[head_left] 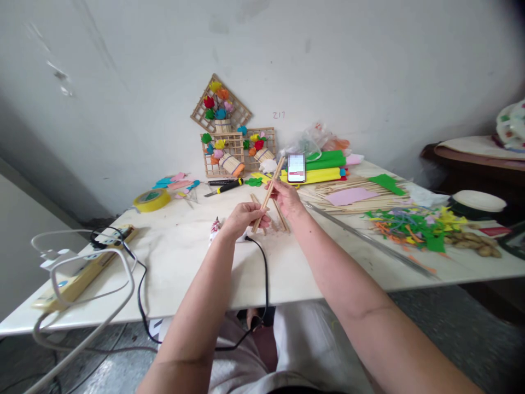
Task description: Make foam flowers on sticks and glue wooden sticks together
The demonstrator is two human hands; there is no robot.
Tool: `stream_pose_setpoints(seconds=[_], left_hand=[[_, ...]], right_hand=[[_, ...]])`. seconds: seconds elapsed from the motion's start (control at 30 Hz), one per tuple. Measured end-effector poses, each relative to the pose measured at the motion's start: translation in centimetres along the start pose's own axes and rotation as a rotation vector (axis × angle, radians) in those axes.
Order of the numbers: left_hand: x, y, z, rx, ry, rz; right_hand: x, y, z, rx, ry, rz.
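Observation:
A pair of thin wooden sticks slants upward between my hands over the middle of the table. My left hand pinches their lower end, while the fingers of my right hand close on them higher up. Below, more sticks lie on the tabletop, partly covered by my hands. A white tool with red specks rests beside my left wrist, mostly hidden; a black cord runs from near it over the table edge.
Stick lattices with colourful flowers lean against the wall. Behind my hands lie a utility knife, a phone and coloured rolls. Yellow tape and a power strip are left; metal rods, paper scraps and peanuts right.

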State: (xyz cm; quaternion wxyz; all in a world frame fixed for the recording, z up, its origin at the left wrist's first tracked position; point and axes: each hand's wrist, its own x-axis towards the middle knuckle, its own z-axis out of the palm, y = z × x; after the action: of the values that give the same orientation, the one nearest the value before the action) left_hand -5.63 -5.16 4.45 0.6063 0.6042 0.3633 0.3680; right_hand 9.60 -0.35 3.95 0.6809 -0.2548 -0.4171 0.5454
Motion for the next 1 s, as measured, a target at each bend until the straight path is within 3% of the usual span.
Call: stream_pose_setpoints(seconds=[0.53, 0.8, 1.0], left_hand=[[0.1, 0.0, 1.1, -0.052, 0.053, -0.098], [0.4, -0.5, 0.5, -0.067, 0.110, -0.064], [0.3, -0.5, -0.9, 0.079, 0.216, 0.061]], right_hand=[[0.7, 0.8, 0.0, 0.138, -0.047, 0.061], [2.3, 0.9, 1.1, 0.089, -0.150, 0.207], [3.8, 0.4, 2.7, -0.019, -0.273, 0.048]])
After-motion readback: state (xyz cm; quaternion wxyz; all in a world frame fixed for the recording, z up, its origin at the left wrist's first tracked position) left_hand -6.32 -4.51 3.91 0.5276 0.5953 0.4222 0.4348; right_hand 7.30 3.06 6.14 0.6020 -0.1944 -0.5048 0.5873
